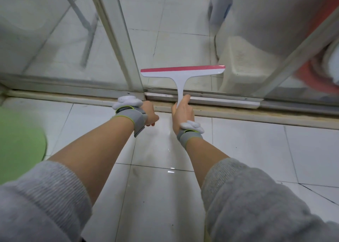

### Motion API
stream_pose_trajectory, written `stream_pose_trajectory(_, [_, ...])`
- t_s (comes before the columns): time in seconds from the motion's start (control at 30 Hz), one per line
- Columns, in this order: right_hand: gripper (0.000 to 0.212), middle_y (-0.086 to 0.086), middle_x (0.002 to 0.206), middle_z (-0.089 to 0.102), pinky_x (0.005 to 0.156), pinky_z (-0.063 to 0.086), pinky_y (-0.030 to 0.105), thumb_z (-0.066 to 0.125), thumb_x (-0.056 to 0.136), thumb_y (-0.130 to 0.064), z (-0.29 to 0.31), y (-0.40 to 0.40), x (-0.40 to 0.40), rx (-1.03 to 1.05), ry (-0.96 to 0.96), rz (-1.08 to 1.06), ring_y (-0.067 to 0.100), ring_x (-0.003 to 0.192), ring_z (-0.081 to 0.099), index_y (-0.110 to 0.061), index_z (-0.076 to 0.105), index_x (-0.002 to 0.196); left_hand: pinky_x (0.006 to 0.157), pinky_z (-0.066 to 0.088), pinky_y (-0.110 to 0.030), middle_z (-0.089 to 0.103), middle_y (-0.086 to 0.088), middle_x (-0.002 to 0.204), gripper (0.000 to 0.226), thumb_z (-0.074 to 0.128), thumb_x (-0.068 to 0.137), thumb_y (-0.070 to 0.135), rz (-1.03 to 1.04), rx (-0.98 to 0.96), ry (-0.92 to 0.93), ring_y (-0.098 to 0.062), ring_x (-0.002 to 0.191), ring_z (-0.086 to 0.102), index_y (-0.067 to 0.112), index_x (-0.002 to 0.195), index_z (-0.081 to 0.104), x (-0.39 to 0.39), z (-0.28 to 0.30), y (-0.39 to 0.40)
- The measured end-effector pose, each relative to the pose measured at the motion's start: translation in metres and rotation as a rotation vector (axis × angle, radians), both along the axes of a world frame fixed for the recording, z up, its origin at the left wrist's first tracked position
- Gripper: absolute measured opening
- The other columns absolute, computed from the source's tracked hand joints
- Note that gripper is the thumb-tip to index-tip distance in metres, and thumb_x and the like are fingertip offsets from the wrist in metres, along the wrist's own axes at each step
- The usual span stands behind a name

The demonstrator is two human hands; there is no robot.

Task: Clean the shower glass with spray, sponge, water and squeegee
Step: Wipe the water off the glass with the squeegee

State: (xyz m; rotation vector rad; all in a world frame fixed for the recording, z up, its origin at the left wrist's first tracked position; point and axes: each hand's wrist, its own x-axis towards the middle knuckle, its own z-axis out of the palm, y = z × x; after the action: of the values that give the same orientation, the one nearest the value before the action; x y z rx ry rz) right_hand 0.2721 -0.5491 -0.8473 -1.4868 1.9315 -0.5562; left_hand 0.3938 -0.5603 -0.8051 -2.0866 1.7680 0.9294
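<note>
My right hand (182, 111) grips the handle of a white squeegee (180, 76) with a pink rubber blade, held against the lower part of the shower glass (174, 40) just above the bottom track. The blade lies roughly level, to the right of the door's vertical frame (128, 54). My left hand (151, 113) hangs near the floor track with its fingers curled and nothing in it. Both wrists wear grey bands with white pads. No spray bottle or sponge shows.
The sliding-door track (220, 109) runs across the floor in front of me. Behind the glass stand a white toilet base (244, 67) and a red basin (319, 73). A green blurred object (18, 141) lies at the left. White wet floor tiles (165, 177) spread below.
</note>
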Motion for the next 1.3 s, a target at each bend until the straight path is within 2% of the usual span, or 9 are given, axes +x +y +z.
stream_pose_trajectory(0.17, [0.005,0.014,0.090,0.052,0.067,0.039,0.037,0.035,0.099,-0.015,-0.014,0.007,0.004,0.113,-0.111,-0.078,0.031,0.076,0.046,-0.012,0.031,0.101,0.069,0.053,-0.030,0.056,-0.001,0.056,0.034,0.050,0.091,0.016,-0.001,0.011,-0.021,-0.017,0.051,0.051,0.014,0.059,0.063,0.002,-0.008,0.001])
stream_pose_trajectory(0.27, [0.023,0.010,0.100,0.054,0.076,0.039,0.035,0.034,0.099,-0.019,-0.025,0.012,0.005,0.199,-0.198,-0.160,0.030,0.084,0.050,-0.006,0.043,0.116,0.073,0.054,-0.030,0.056,-0.001,0.057,0.035,0.050,0.092,0.017,-0.012,0.013,-0.028,-0.017,0.053,0.051,0.014,0.059,0.063,0.004,-0.012,0.000])
stream_pose_trajectory(0.33, [0.027,0.011,0.105,0.060,0.083,0.044,0.039,0.027,0.099,-0.021,-0.026,0.014,0.000,0.332,-0.247,-0.187,0.032,0.091,0.057,-0.005,0.043,0.114,0.069,0.052,-0.029,0.056,-0.001,0.057,0.035,0.050,0.092,0.017,-0.012,0.012,-0.025,-0.016,0.053,0.050,0.014,0.059,0.062,0.002,-0.011,-0.001])
stream_pose_trajectory(0.47, [0.005,0.009,0.087,0.053,0.071,0.042,0.038,0.031,0.097,-0.016,-0.005,0.022,-0.012,0.310,-0.120,-0.103,0.024,0.070,0.049,-0.011,0.032,0.096,0.058,0.048,-0.024,0.055,0.000,0.056,0.035,0.050,0.091,0.017,-0.023,0.012,-0.010,-0.015,0.051,0.050,0.014,0.058,0.062,-0.004,0.004,-0.003])
stream_pose_trajectory(0.57, [0.006,0.011,0.083,0.053,0.067,0.044,0.043,0.032,0.096,-0.017,0.028,0.041,-0.029,0.228,-0.064,-0.043,0.029,0.071,0.051,-0.012,0.031,0.095,0.068,0.055,-0.030,0.054,0.001,0.050,0.035,0.051,0.088,0.014,-0.044,-0.034,0.006,-0.017,0.047,0.050,0.016,0.054,0.061,-0.012,0.035,-0.002])
stream_pose_trajectory(0.8, [0.014,0.013,0.079,0.047,0.062,0.033,0.036,0.039,0.099,-0.021,0.155,0.048,-0.076,-0.127,0.142,-0.042,0.034,0.070,0.043,-0.012,0.028,0.100,0.077,0.059,-0.036,0.072,-0.007,0.073,0.027,0.055,0.082,0.027,-0.184,-0.165,0.019,-0.027,0.076,0.070,0.013,0.073,0.076,-0.038,0.149,-0.008])
stream_pose_trajectory(0.97, [0.026,0.025,0.091,0.058,0.064,0.028,0.038,0.039,0.098,-0.021,0.247,0.037,-0.094,-0.319,0.187,-0.122,0.044,0.081,0.052,-0.003,0.035,0.117,0.072,0.058,-0.035,0.060,-0.002,0.056,0.030,0.051,0.089,0.019,-0.254,-0.237,0.133,-0.025,0.060,0.059,0.007,0.074,0.074,-0.067,0.218,-0.007])
stream_pose_trajectory(1.17, [0.040,0.026,0.114,0.057,0.071,0.032,0.042,0.040,0.099,-0.021,0.382,0.008,-0.119,-0.618,0.274,-0.179,0.045,0.099,0.054,0.000,0.033,0.132,0.070,0.056,-0.032,0.057,-0.001,0.057,0.030,0.050,0.090,0.020,-0.316,-0.397,0.133,-0.025,0.062,0.059,0.010,0.070,0.070,-0.097,0.313,-0.010])
stream_pose_trajectory(1.3, [0.033,0.026,0.107,0.058,0.065,0.027,0.037,0.039,0.098,-0.018,0.454,-0.009,-0.127,-0.736,0.281,-0.212,0.042,0.094,0.055,0.000,0.036,0.125,0.061,0.051,-0.027,0.055,0.001,0.054,0.034,0.049,0.089,0.017,-0.337,-0.485,0.111,-0.020,0.053,0.053,0.016,0.058,0.061,-0.107,0.357,-0.017])
